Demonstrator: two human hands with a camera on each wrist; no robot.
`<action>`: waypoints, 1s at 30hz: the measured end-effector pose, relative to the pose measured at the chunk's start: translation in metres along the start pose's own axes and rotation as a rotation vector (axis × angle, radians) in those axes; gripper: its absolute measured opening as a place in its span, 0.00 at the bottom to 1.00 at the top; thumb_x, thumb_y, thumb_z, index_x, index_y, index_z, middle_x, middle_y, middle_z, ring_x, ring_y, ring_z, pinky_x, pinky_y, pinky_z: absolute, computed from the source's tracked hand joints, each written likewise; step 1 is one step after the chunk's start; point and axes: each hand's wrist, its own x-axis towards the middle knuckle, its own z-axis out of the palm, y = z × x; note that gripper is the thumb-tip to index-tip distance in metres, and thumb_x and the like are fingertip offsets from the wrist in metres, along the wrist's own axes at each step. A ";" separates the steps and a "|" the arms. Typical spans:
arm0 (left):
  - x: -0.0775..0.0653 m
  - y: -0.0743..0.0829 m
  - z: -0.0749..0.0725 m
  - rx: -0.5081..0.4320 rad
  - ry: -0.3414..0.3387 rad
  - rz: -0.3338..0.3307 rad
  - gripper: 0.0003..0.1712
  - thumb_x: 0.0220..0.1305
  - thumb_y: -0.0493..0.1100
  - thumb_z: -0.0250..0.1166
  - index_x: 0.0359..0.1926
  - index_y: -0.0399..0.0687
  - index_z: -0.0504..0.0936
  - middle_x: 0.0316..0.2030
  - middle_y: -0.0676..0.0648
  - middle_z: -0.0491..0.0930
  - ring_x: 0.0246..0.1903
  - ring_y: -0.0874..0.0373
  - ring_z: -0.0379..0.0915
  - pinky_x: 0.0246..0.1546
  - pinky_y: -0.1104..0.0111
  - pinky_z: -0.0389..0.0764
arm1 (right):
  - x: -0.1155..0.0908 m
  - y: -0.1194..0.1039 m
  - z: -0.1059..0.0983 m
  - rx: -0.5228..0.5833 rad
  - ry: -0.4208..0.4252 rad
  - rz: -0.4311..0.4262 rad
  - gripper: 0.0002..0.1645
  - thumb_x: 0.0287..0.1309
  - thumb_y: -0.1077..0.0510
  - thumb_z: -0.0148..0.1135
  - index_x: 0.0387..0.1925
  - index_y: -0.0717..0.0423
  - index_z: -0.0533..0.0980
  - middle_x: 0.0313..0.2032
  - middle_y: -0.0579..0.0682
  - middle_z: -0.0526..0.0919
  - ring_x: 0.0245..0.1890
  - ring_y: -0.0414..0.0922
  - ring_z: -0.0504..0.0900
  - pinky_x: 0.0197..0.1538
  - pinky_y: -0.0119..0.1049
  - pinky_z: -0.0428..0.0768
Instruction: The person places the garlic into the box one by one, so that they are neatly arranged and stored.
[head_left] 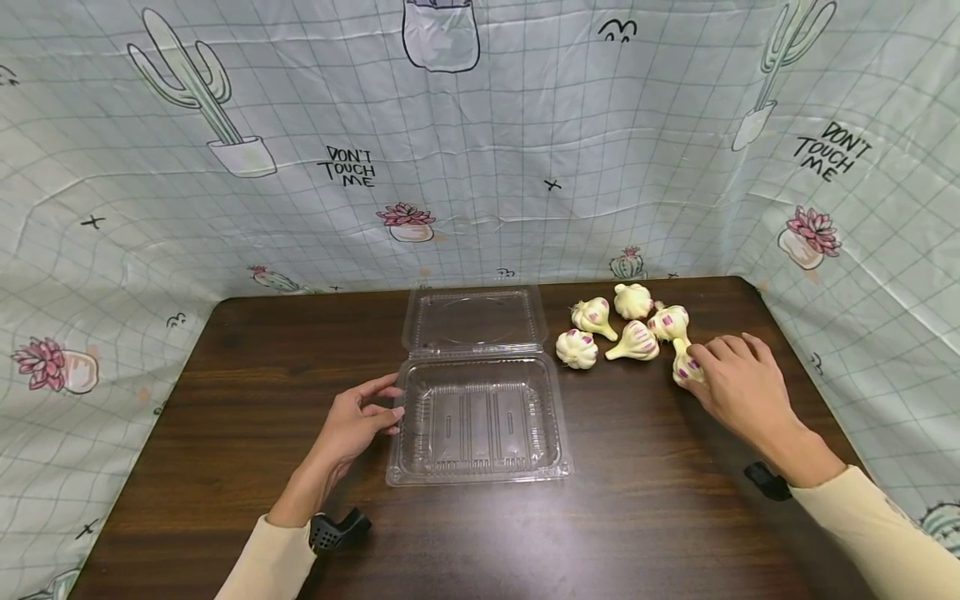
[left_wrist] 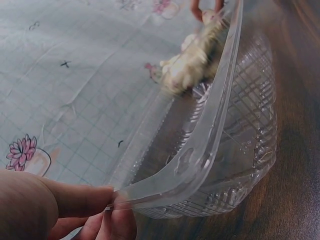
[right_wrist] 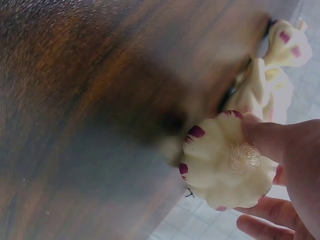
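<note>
A clear plastic clamshell container (head_left: 480, 479) stands on the dark table, its lid (head_left: 474, 321) folded back away from me. My left hand (head_left: 358, 423) is at the container's left side. In the left wrist view, its thumb and fingers pinch the rim (left_wrist: 150, 197) near a corner. Over on the right, my right hand (head_left: 738, 385) grips a garlic bulb (head_left: 686, 367) with purple patches. The right wrist view shows the root end of this bulb (right_wrist: 225, 160) facing the camera, the thumb on one side and fingers on the other.
Several more garlic bulbs (head_left: 633, 340) lie grouped right of the lid, close to the gripped one. A pale grid-patterned cloth (head_left: 480, 167) with cactus drawings rises behind the wooden table (head_left: 300, 333) and along both sides.
</note>
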 end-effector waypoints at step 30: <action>0.003 -0.003 -0.001 -0.029 -0.007 -0.009 0.32 0.71 0.24 0.63 0.74 0.28 0.68 0.60 0.29 0.75 0.34 0.67 0.81 0.37 0.74 0.87 | 0.049 -0.051 -0.048 0.093 0.173 -0.196 0.28 0.70 0.44 0.53 0.50 0.64 0.81 0.44 0.62 0.84 0.49 0.64 0.79 0.60 0.67 0.73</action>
